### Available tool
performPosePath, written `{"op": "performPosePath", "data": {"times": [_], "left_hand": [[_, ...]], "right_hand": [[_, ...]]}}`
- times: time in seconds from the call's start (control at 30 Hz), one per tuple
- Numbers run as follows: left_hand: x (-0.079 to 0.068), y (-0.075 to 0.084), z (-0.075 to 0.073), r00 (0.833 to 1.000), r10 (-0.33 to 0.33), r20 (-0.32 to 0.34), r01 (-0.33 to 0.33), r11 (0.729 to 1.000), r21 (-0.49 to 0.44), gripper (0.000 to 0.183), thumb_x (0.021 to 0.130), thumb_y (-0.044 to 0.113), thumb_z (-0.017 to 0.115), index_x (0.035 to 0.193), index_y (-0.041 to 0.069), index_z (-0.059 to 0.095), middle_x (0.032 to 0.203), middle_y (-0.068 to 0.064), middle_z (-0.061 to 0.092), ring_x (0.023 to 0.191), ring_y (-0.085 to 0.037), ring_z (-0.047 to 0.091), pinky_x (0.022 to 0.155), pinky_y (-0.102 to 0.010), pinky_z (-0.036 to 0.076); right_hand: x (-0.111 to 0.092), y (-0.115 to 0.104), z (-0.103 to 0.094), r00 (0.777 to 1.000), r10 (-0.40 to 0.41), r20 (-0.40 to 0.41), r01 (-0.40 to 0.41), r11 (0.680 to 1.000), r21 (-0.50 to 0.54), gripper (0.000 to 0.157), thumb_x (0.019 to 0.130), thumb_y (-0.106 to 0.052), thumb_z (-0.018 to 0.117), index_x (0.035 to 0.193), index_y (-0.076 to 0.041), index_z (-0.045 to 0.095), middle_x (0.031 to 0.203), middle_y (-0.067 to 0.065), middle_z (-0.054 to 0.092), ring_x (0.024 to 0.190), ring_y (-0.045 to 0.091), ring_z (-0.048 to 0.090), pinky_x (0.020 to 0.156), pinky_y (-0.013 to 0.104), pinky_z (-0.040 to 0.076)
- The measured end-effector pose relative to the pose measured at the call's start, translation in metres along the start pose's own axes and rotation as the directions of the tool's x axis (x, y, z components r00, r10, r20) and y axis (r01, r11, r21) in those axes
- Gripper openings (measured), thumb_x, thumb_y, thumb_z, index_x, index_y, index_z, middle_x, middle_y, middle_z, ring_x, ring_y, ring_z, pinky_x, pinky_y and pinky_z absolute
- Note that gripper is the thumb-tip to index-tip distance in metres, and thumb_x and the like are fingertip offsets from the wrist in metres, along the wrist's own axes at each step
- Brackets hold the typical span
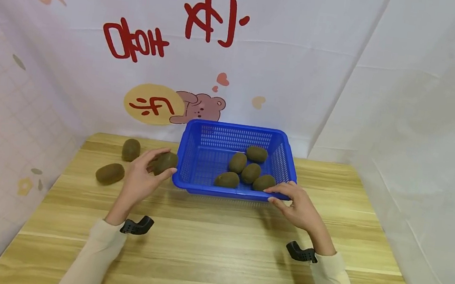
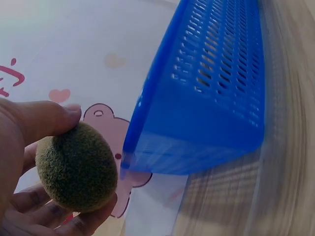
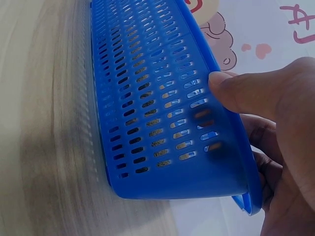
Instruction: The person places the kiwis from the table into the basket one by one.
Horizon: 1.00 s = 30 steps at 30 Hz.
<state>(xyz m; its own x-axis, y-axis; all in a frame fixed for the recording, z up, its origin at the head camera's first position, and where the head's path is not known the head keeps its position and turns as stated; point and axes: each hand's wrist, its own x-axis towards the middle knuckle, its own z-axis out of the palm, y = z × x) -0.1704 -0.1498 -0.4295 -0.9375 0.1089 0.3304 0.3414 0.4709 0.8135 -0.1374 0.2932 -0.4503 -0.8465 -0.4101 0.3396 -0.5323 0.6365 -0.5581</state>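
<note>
A brown fuzzy kiwi (image 2: 76, 167) is gripped between the thumb and fingers of my left hand (image 1: 141, 178), just outside the left rim of a blue plastic basket (image 1: 212, 189). My right hand (image 1: 300, 209) pinches the basket's front rim near its right corner; in the right wrist view the thumb (image 3: 236, 93) lies on the outer side and the fingers reach over inside. Several kiwis lie in the basket, gathered toward its right half, among them one kiwi (image 1: 256, 154) at the back and another kiwi (image 1: 227, 179) by the front wall.
Two loose kiwis lie on the wooden table (image 1: 203, 263) left of the basket: an upright kiwi (image 1: 131, 150) farther back and a kiwi (image 1: 110, 174) on its side. A printed white cloth (image 1: 288, 73) hangs behind the table, with more white sheeting along both sides.
</note>
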Motion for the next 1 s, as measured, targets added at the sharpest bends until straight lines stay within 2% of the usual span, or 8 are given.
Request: {"op": "performPosePath", "data": {"times": [0.13,0.27,0.33,0.4,0.57,0.67,0.83,1.0], "left_hand": [[0.006,0.005,0.006,0.999,0.040,-0.001,-0.040,0.999,-0.009,0.054,0.089,0.024,0.083,0.139,0.020,0.064,0.133,-0.009,0.065,0.119,-0.027,0.063,0.092,-0.041,0.059],[0.012,0.011,0.013,0.999,0.054,0.006,-0.054,0.998,-0.037,0.054,0.088,0.024,0.083,0.139,0.022,0.064,0.132,-0.007,0.065,0.114,-0.023,0.064,0.085,-0.017,0.054],[0.016,0.013,0.016,0.998,0.063,0.012,-0.063,0.997,-0.049,0.054,0.088,0.022,0.083,0.139,0.021,0.064,0.132,-0.007,0.065,0.113,-0.023,0.065,0.083,-0.011,0.052],[0.020,0.016,0.019,0.997,0.075,0.016,-0.074,0.996,-0.047,0.054,0.088,0.021,0.083,0.139,0.019,0.064,0.131,-0.007,0.065,0.113,-0.023,0.066,0.084,-0.014,0.054],[0.026,0.020,0.026,0.995,0.098,0.019,-0.098,0.994,-0.039,0.054,0.088,0.019,0.083,0.139,0.015,0.063,0.131,-0.011,0.065,0.117,-0.029,0.066,0.087,-0.041,0.062],[0.029,0.024,0.028,0.995,0.098,0.031,-0.096,0.993,-0.067,0.055,0.088,0.019,0.083,0.138,0.015,0.063,0.133,-0.012,0.064,0.118,-0.031,0.065,0.089,-0.051,0.062],[0.032,0.027,0.034,0.993,0.103,0.058,-0.097,0.991,-0.097,0.054,0.089,0.017,0.082,0.139,0.013,0.062,0.134,-0.015,0.062,0.117,-0.033,0.063,0.088,-0.052,0.061],[0.034,0.029,0.038,0.990,0.121,0.071,-0.117,0.991,-0.060,0.053,0.090,0.020,0.082,0.139,0.017,0.062,0.134,-0.011,0.062,0.117,-0.029,0.063,0.087,-0.047,0.060]], "right_hand": [[-0.001,0.001,0.001,1.000,0.003,0.002,-0.003,1.000,0.010,0.024,0.093,-0.014,0.077,0.115,-0.021,0.077,0.103,-0.007,0.074,0.091,0.022,0.059,0.078,0.043,0.048],[-0.002,0.003,0.002,1.000,0.003,0.000,-0.003,1.000,0.013,0.023,0.093,-0.014,0.077,0.115,-0.020,0.077,0.104,-0.006,0.074,0.091,0.025,0.060,0.077,0.041,0.048],[-0.002,0.003,0.002,1.000,0.001,-0.004,-0.001,1.000,0.011,0.024,0.093,-0.014,0.077,0.115,-0.021,0.077,0.104,-0.007,0.074,0.091,0.024,0.060,0.077,0.038,0.048],[-0.002,0.004,0.002,1.000,-0.003,-0.008,0.003,1.000,0.010,0.024,0.092,-0.014,0.077,0.115,-0.022,0.077,0.103,-0.008,0.074,0.091,0.022,0.060,0.077,0.036,0.047],[-0.001,0.005,0.003,1.000,-0.016,-0.015,0.016,1.000,0.005,0.024,0.092,-0.014,0.077,0.115,-0.022,0.077,0.102,-0.010,0.074,0.091,0.020,0.059,0.077,0.032,0.046],[-0.001,0.005,0.003,1.000,-0.018,-0.014,0.018,1.000,0.006,0.024,0.092,-0.014,0.077,0.114,-0.022,0.078,0.102,-0.009,0.074,0.090,0.022,0.060,0.077,0.033,0.046],[-0.001,0.004,0.002,1.000,-0.019,-0.012,0.019,1.000,0.013,0.023,0.092,-0.014,0.077,0.115,-0.020,0.078,0.102,-0.008,0.074,0.091,0.026,0.061,0.077,0.037,0.048],[-0.001,0.003,0.002,1.000,-0.011,-0.011,0.011,1.000,0.016,0.024,0.092,-0.014,0.078,0.115,-0.021,0.078,0.102,-0.009,0.074,0.092,0.025,0.062,0.077,0.035,0.047]]}}
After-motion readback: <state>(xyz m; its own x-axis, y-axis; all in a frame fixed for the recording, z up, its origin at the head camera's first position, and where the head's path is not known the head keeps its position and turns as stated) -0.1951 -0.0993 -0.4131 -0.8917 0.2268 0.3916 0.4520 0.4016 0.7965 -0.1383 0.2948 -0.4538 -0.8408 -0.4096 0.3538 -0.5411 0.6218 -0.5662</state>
